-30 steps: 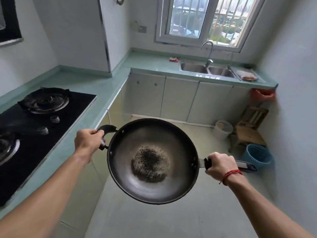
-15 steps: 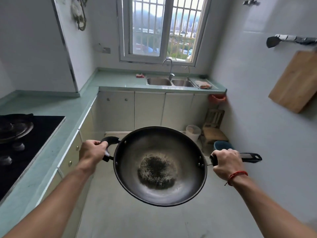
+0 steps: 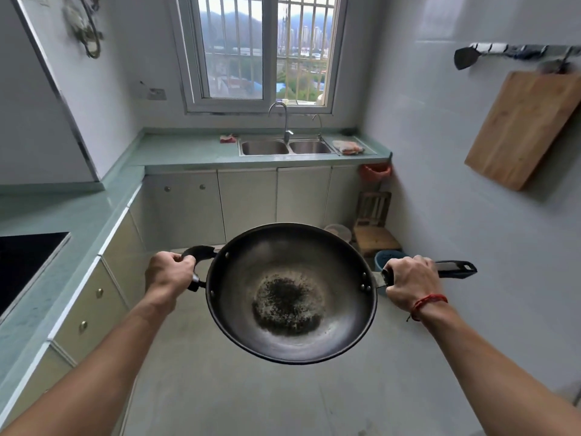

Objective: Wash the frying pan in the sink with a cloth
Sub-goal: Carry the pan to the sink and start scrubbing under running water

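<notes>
Cutting board (image 3: pixel 524 129) hangs on right wall; stool (image 3: pixel 374 226) below.

A narrow kitchen with pale, glossy tiled walls (image 3: pixel 440 171) and a light grey floor (image 3: pixel 283 401). A white-framed barred window (image 3: pixel 264 51) in the far wall lets in soft daylight and shows hills and tall buildings. An L-shaped pale green stone table (image 3: pixel 185 151) runs along the left and far walls above cream cabinet doors with round knobs (image 3: pixel 248 199). A rectangular wooden chopping board (image 3: pixel 522 127) hangs on the right wall under a metal utensil rail (image 3: pixel 515 50). A small wooden stool (image 3: pixel 374 234) stands in the far right corner.
</notes>
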